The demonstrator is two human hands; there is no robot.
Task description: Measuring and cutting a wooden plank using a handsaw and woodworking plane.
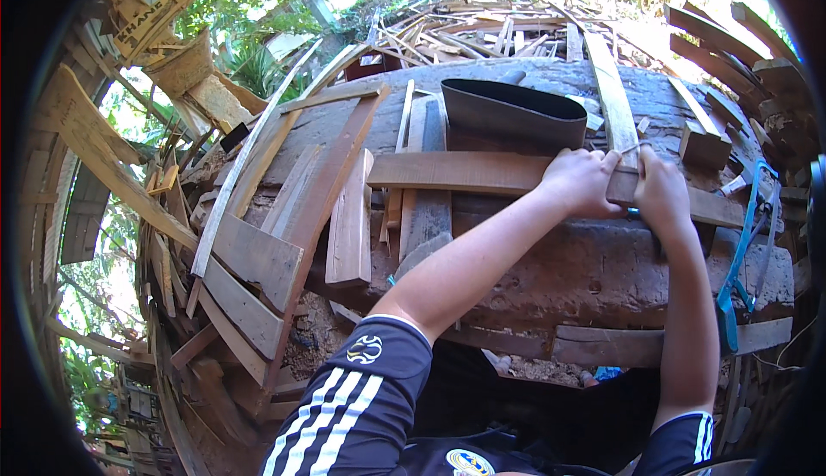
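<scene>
The left hand (587,182) and right hand (662,192) have their fingers curled closed on a thin strip (632,146) stretched between them. It crosses a pale plank (611,89) running toward the bench's (559,261) far edge. A board (456,171) lies along the front edge, a black tub (508,132) just behind. A blue saw (742,269) is by the right front corner.

Strong daylight enters from the top, where background beyond the green leafy trees (245,7) is burned to white. Below the thick, rough brown wooden counter (594,274), shadow is deep. Fisheye distortion bends edges near the black rim.
</scene>
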